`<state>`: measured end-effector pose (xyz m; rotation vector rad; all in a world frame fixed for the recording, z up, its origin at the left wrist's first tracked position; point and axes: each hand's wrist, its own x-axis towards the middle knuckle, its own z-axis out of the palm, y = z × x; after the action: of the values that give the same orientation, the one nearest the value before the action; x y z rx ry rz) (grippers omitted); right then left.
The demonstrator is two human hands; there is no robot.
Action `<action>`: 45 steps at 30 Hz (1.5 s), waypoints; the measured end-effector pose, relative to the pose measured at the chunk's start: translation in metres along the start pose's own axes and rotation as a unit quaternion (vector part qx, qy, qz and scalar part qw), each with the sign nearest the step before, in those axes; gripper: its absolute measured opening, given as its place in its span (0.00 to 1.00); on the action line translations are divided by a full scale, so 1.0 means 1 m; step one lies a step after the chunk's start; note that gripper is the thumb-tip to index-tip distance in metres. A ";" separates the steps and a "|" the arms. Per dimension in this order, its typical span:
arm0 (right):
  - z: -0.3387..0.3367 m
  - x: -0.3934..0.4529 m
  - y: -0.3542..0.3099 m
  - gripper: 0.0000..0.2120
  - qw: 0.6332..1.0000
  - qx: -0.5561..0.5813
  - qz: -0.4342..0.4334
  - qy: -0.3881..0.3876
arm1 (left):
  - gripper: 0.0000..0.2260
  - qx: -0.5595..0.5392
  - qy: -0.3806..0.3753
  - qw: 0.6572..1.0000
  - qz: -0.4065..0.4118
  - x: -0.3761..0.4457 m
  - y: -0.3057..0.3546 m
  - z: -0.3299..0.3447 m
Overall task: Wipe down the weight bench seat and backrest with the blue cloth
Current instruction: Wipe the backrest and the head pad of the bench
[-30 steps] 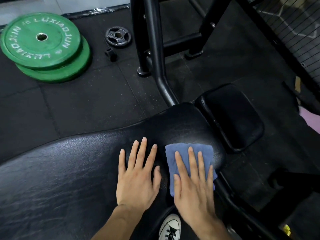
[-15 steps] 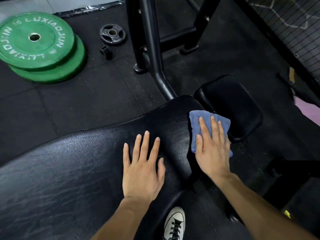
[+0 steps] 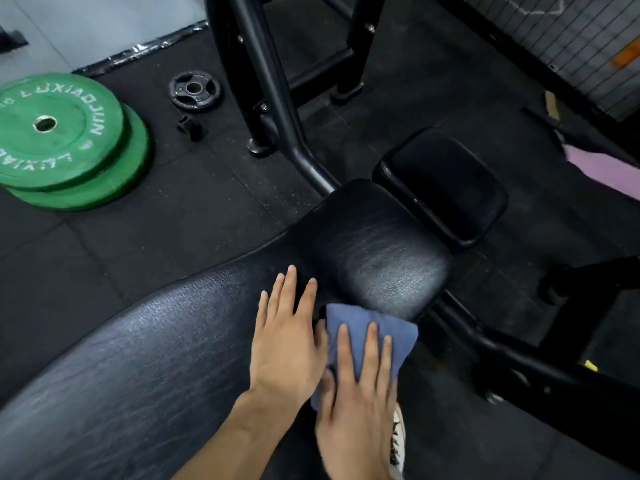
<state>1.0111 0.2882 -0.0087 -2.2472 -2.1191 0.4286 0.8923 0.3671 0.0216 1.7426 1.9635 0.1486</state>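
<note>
At the near edge of the narrow end of the weight bench (image 3: pixel 363 258), the blue cloth (image 3: pixel 367 336) is pressed flat beneath the right hand (image 3: pixel 356 400), whose fingers are laid out straight on top of it; nothing is gripped or pinched. Part of the cloth hangs past the pad's near edge, above a white shoe (image 3: pixel 398 441) seen on the floor below. The left hand (image 3: pixel 282 344) is spread flat on the black padding just to the left of the cloth, its thumb side touching or nearly touching the cloth, and it holds nothing.

Because the cloth is held only by downward pressure, it could be slid out from under the palm on a quick stroke, or dragged off the rounded edge and dropped to the floor. Bunching is also likely if the folded layers are pushed against the seam between the pads. The smaller seat pad (image 3: pixel 443 188), lying far and to the right across a gap, appears not to be under the cloth at this moment; it could be skipped if attention is kept on the long backrest (image 3: pixel 138 358). A streaky sheen is seen on the narrow end, so patches may be left uneven if strokes are not overlapped. Weight leaned through the left hand could be lost on slick vinyl. Green plates (image 3: pixel 65 143) and a small black plate (image 3: pixel 194 90) lie on the floor, far left, well apart from the work.
</note>
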 end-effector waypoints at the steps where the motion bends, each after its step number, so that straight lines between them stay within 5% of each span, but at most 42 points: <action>1: 0.002 -0.009 -0.009 0.29 1.000 -0.009 -0.004 -0.002 | 0.27 0.013 -0.006 1.000 0.005 -0.008 -0.009 -0.005; 8: -0.014 0.015 -0.012 0.31 0.992 -0.053 -0.110 -0.030 | 0.31 0.087 -0.038 0.995 0.021 -0.042 -0.053 -0.011; 22: -0.048 0.199 -0.061 0.29 0.992 -0.046 0.000 -0.116 | 0.31 0.111 -0.089 0.990 0.023 -0.038 -0.047 -0.025; 36: -0.010 0.055 -0.073 0.30 0.977 -0.037 -0.203 -0.061 | 0.29 -0.028 0.008 1.000 0.012 -0.062 -0.089 -0.046; 40: -0.007 0.033 -0.070 0.30 0.965 -0.062 -0.245 -0.069 | 0.38 0.050 -0.086 0.994 -0.040 -0.073 -0.102 -0.053; 45: -0.017 0.083 -0.073 0.30 0.959 -0.106 -0.251 -0.081 | 0.39 0.077 -0.113 0.989 -0.052 -0.072 -0.099 -0.055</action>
<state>0.9464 0.3778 0.0073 -1.6959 -2.8192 0.3828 0.7829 0.2951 0.0501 1.6633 1.9343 -0.2320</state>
